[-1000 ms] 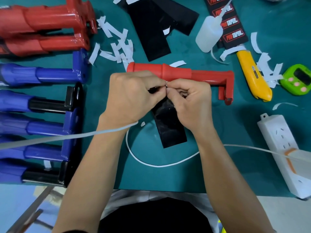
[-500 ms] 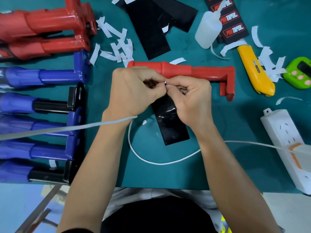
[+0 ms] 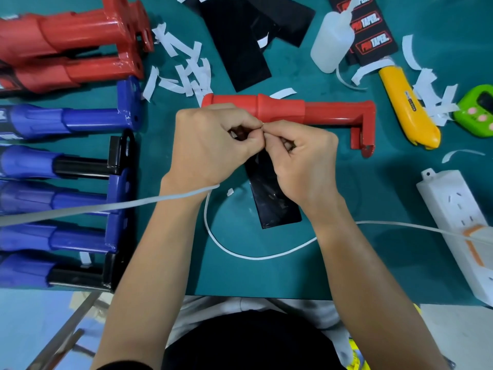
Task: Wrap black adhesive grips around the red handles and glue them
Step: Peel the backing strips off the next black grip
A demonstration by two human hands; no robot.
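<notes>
A red handle [image 3: 293,110] lies across the green mat [image 3: 373,209], its hooked end to the right. Just in front of it, my left hand [image 3: 210,145] and my right hand [image 3: 304,161] meet fingertip to fingertip, pinching the top edge of a black adhesive grip strip [image 3: 274,204]. The strip hangs down from my fingers onto the mat; its upper part is hidden by my hands. More black grip sheets [image 3: 240,44] lie at the back, beside a white glue bottle [image 3: 333,41].
Red handles [image 3: 66,49] and several blue handles [image 3: 61,121] are lined up at the left. A yellow utility knife [image 3: 408,108], a green timer [image 3: 477,113] and a white power strip [image 3: 458,222] sit at the right. White paper scraps [image 3: 184,70] are scattered; a white cable [image 3: 240,252] loops under my wrists.
Both hands stay pinched together on the strip's top edge. The strip's free end has shifted slightly; the view has drifted a little.
</notes>
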